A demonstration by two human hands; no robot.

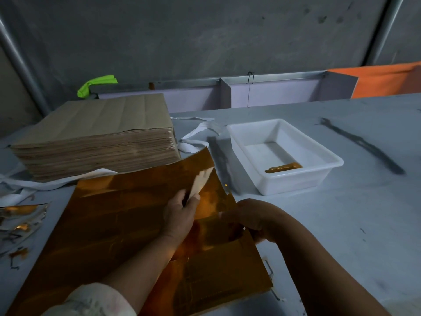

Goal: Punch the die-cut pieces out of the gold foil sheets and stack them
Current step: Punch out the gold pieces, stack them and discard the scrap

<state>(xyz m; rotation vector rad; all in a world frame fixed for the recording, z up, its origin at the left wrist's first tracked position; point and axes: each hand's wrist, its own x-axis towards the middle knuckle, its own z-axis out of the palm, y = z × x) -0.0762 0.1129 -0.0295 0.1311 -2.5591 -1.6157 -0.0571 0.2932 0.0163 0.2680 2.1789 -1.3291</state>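
While the left hand (182,215) and right hand (248,218) both pinch one gold foil sheet (114,224), one white rectangular plastic tray (296,183) sits beyond them on the grey table (364,213).

The foil sheet (118,224) lies before the paper stack (95,135), with the tray (284,156) right.

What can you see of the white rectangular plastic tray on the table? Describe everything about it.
The white rectangular plastic tray is shallow and open-topped, with sloping walls and a flared rim. It sits upright on the pale grey table, to the right of the gold foil sheet and apart from it. Inside, by its near wall, lies one small gold toothed strip.
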